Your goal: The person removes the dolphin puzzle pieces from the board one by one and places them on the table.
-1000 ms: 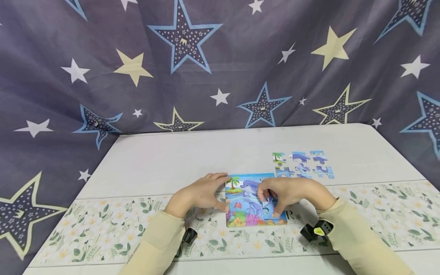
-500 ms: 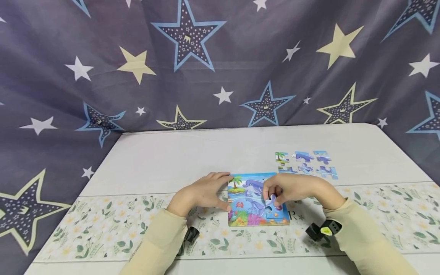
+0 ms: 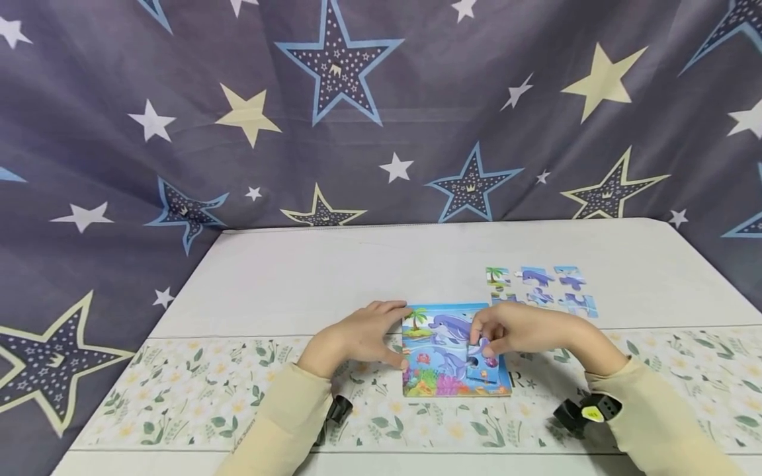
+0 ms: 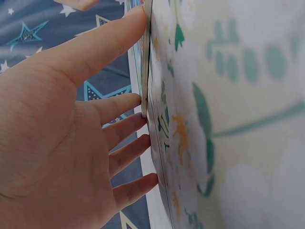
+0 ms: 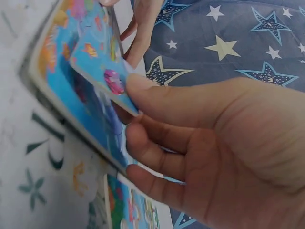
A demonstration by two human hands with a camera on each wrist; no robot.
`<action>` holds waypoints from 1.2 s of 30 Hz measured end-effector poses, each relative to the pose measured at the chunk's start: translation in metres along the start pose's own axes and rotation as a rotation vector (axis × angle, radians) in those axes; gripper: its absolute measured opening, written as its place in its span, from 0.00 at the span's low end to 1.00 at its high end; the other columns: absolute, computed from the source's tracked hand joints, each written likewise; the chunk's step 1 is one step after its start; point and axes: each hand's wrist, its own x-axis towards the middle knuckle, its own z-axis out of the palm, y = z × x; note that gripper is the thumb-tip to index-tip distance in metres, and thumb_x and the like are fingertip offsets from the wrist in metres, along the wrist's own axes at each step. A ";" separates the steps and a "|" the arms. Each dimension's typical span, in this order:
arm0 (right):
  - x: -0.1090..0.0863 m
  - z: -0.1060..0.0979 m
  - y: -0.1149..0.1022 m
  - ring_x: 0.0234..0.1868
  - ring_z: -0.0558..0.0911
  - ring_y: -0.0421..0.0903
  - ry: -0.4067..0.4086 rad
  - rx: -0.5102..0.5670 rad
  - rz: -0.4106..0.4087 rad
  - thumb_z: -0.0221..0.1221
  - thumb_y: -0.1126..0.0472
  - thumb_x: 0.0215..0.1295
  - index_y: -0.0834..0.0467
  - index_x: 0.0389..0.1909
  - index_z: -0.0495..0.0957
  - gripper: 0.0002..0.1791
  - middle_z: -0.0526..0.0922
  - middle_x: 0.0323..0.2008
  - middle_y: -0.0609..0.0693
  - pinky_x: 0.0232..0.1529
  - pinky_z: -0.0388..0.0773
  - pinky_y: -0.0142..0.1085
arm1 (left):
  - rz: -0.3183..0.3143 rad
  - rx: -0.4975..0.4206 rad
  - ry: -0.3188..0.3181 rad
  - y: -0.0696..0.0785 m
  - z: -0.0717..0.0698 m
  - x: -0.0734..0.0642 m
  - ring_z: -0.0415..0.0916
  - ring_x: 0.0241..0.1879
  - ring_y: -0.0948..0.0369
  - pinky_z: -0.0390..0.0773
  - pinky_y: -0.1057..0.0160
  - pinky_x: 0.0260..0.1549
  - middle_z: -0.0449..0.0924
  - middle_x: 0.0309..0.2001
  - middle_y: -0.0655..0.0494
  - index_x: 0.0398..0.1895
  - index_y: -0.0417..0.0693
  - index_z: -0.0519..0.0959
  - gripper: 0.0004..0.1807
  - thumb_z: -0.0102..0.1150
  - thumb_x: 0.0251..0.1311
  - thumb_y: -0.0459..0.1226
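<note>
A dolphin picture puzzle board [image 3: 430,338] lies flat on the table, with a palm tree, dolphins and coral printed on it. My right hand [image 3: 524,329] is over its right side and pinches a blue puzzle piece [image 5: 97,59] between thumb and fingers. The right wrist view shows small fish on that piece, which is tilted above the board's surface. Along the left edge of the board rests my left hand [image 3: 368,334], its fingers spread. In the left wrist view, the left thumb [image 4: 102,43] presses the board's side while the other fingertips touch near its corner.
Several loose puzzle pieces [image 3: 538,277] lie in two rows behind the right hand, one partly covered by it. A floral strip [image 3: 226,390] crosses the white table [image 3: 357,264]. A star-patterned curtain [image 3: 411,125] hangs behind the table's far edge.
My right hand has lifted the piece's upper edge, tilting it off the board. The left hand stays at the board's left edge. The whole head view has shifted slightly.
</note>
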 end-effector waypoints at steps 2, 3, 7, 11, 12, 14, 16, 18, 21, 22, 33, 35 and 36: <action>-0.003 0.000 0.002 0.26 0.76 0.47 0.017 0.016 -0.008 0.62 0.66 0.68 0.58 0.44 0.79 0.07 0.81 0.29 0.48 0.27 0.74 0.32 | -0.004 -0.002 -0.003 0.000 0.001 0.000 0.46 0.76 0.52 0.51 0.46 0.72 0.49 0.78 0.53 0.78 0.50 0.55 0.52 0.70 0.54 0.54; -0.004 0.000 0.002 0.26 0.76 0.47 0.027 0.022 -0.014 0.62 0.66 0.68 0.58 0.45 0.78 0.07 0.81 0.30 0.48 0.27 0.74 0.32 | -0.006 -0.004 -0.003 0.000 0.001 0.000 0.46 0.76 0.52 0.51 0.46 0.72 0.49 0.78 0.53 0.78 0.50 0.55 0.52 0.70 0.54 0.54; -0.010 -0.001 0.003 0.27 0.77 0.49 0.081 0.019 -0.025 0.62 0.63 0.68 0.58 0.45 0.78 0.07 0.81 0.30 0.48 0.27 0.74 0.33 | -0.012 -0.007 0.001 0.001 0.001 -0.001 0.46 0.76 0.52 0.52 0.45 0.72 0.48 0.78 0.54 0.78 0.51 0.55 0.52 0.70 0.55 0.54; -0.016 -0.001 0.004 0.27 0.77 0.50 0.125 0.005 -0.028 0.61 0.63 0.69 0.57 0.45 0.78 0.07 0.82 0.31 0.47 0.25 0.74 0.34 | -0.012 -0.010 0.003 0.002 0.000 -0.001 0.46 0.76 0.52 0.52 0.45 0.72 0.48 0.78 0.54 0.78 0.51 0.55 0.51 0.70 0.55 0.53; -0.018 -0.001 0.005 0.26 0.77 0.50 0.134 0.003 -0.025 0.61 0.63 0.69 0.57 0.45 0.78 0.07 0.82 0.31 0.47 0.25 0.74 0.33 | -0.012 -0.010 0.003 0.002 0.000 -0.001 0.46 0.76 0.52 0.52 0.45 0.72 0.48 0.78 0.54 0.78 0.51 0.55 0.51 0.70 0.55 0.53; -0.020 0.000 0.006 0.27 0.78 0.49 0.154 -0.006 -0.021 0.61 0.63 0.69 0.57 0.46 0.78 0.07 0.82 0.32 0.46 0.25 0.74 0.33 | -0.011 -0.008 0.000 0.002 0.001 -0.001 0.46 0.76 0.52 0.52 0.45 0.72 0.48 0.78 0.54 0.78 0.51 0.55 0.51 0.70 0.55 0.53; -0.023 0.000 0.007 0.29 0.79 0.47 0.177 -0.018 -0.021 0.60 0.63 0.69 0.57 0.46 0.78 0.07 0.83 0.33 0.45 0.26 0.75 0.33 | -0.011 -0.008 0.000 0.002 0.000 -0.001 0.46 0.76 0.52 0.52 0.45 0.72 0.48 0.78 0.54 0.78 0.51 0.55 0.51 0.70 0.55 0.53; -0.027 0.001 0.009 0.31 0.79 0.45 0.201 -0.039 -0.027 0.60 0.63 0.70 0.56 0.45 0.78 0.06 0.82 0.34 0.44 0.27 0.76 0.33 | -0.010 -0.008 0.001 0.001 0.001 0.000 0.46 0.76 0.52 0.52 0.45 0.72 0.48 0.78 0.54 0.78 0.51 0.55 0.51 0.71 0.55 0.54; -0.033 0.001 0.013 0.34 0.80 0.44 0.232 -0.064 -0.051 0.60 0.63 0.70 0.55 0.45 0.78 0.06 0.82 0.36 0.44 0.29 0.77 0.33 | -0.010 -0.008 0.002 0.001 0.001 0.000 0.46 0.76 0.52 0.52 0.45 0.72 0.48 0.78 0.54 0.78 0.51 0.56 0.51 0.71 0.55 0.54; -0.035 0.001 0.014 0.35 0.80 0.43 0.239 -0.072 -0.057 0.59 0.63 0.70 0.55 0.45 0.78 0.06 0.82 0.36 0.44 0.30 0.77 0.34 | -0.010 -0.007 0.002 0.001 0.002 0.000 0.46 0.76 0.52 0.52 0.45 0.72 0.48 0.78 0.54 0.78 0.51 0.56 0.51 0.71 0.55 0.54; -0.059 -0.004 0.030 0.29 0.77 0.45 0.330 -0.141 -0.067 0.60 0.62 0.71 0.53 0.47 0.80 0.07 0.82 0.33 0.39 0.28 0.75 0.33 | -0.020 -0.007 -0.001 0.002 0.001 -0.001 0.45 0.76 0.52 0.51 0.45 0.72 0.48 0.78 0.54 0.78 0.51 0.55 0.51 0.70 0.55 0.53; -0.063 -0.006 0.032 0.29 0.77 0.44 0.346 -0.149 -0.057 0.59 0.63 0.71 0.54 0.47 0.80 0.07 0.82 0.33 0.39 0.29 0.75 0.33 | -0.018 -0.009 0.000 0.003 0.001 -0.001 0.46 0.76 0.52 0.51 0.44 0.72 0.48 0.78 0.54 0.78 0.51 0.55 0.51 0.71 0.55 0.53; -0.065 -0.007 0.034 0.29 0.77 0.44 0.354 -0.152 -0.053 0.59 0.63 0.70 0.54 0.47 0.80 0.08 0.82 0.33 0.39 0.29 0.75 0.33 | -0.017 -0.010 0.000 0.003 0.001 -0.001 0.46 0.76 0.52 0.51 0.44 0.72 0.48 0.78 0.54 0.78 0.51 0.55 0.51 0.71 0.55 0.53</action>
